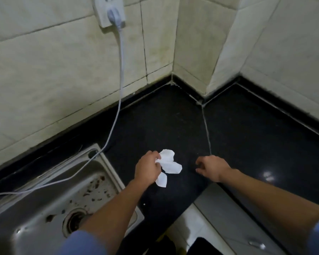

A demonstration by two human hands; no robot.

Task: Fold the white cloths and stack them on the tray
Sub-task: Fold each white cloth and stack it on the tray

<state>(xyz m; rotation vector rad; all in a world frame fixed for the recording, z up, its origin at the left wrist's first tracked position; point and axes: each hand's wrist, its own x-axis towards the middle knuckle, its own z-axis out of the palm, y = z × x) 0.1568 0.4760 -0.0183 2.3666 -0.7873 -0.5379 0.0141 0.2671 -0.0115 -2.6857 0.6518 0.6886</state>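
Observation:
A small crumpled white cloth (168,163) hangs over the black countertop (173,122), bunched in my left hand (148,167), which grips it at its left side. Loose flaps of the cloth spread up, right and down from my fingers. My right hand (211,167) hovers a short way to the right of the cloth, fingers loosely curled and holding nothing. No tray is in view.
A steel sink (50,205) with brown stains and a drain sits at lower left. A white cable (116,115) runs from a wall plug (114,15) down across the sink rim. Tiled walls enclose the counter corner. Floor tiles show below the counter's front edge.

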